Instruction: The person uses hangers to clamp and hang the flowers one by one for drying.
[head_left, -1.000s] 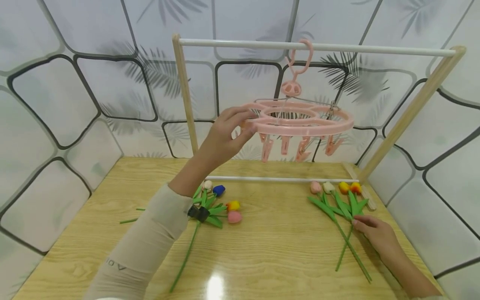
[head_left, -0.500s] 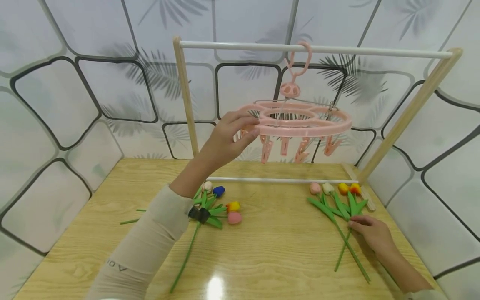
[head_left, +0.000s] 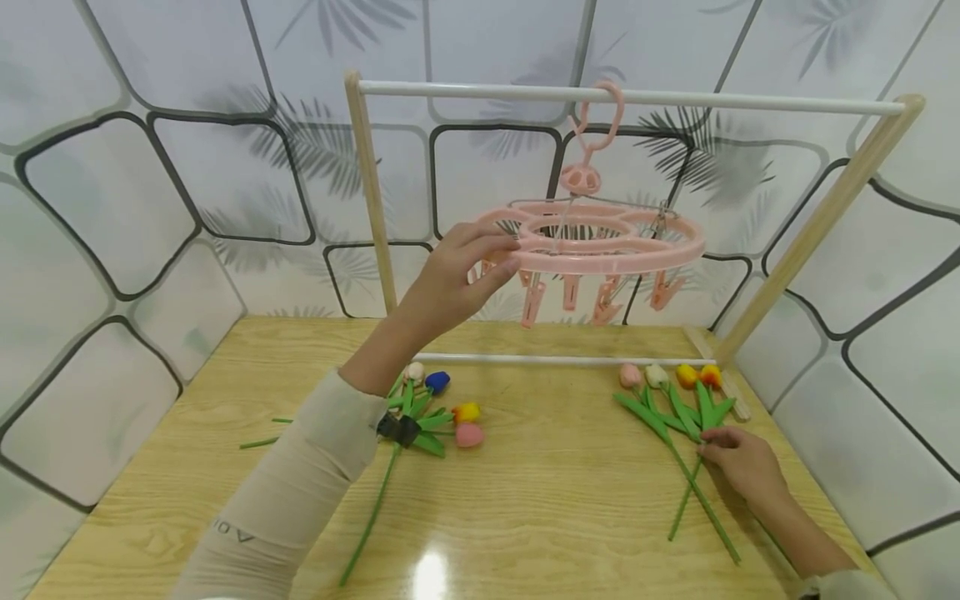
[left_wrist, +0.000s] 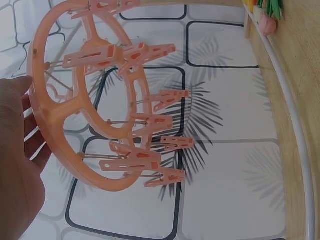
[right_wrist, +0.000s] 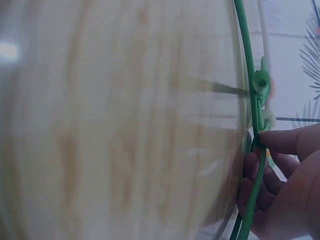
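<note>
A pink oval clip hanger hangs by its hook from a white rod, with several pink clothespins dangling below. My left hand grips the left end of its rim, thumb below and fingers over the edge; in the left wrist view the hand is at the rim's outer side. At the right of the table lie artificial tulips in pink, white and yellow-orange. My right hand pinches a tulip stem among them. The right wrist view shows the green stem between thumb and fingers.
A wooden-legged rack with a white top rod and a lower rod stands at the back. More tulips lie at the left, partly behind my left forearm. Patterned walls surround the table.
The right hand has shifted very slightly left at the stems. The left hand keeps its hold on the hanger rim.
</note>
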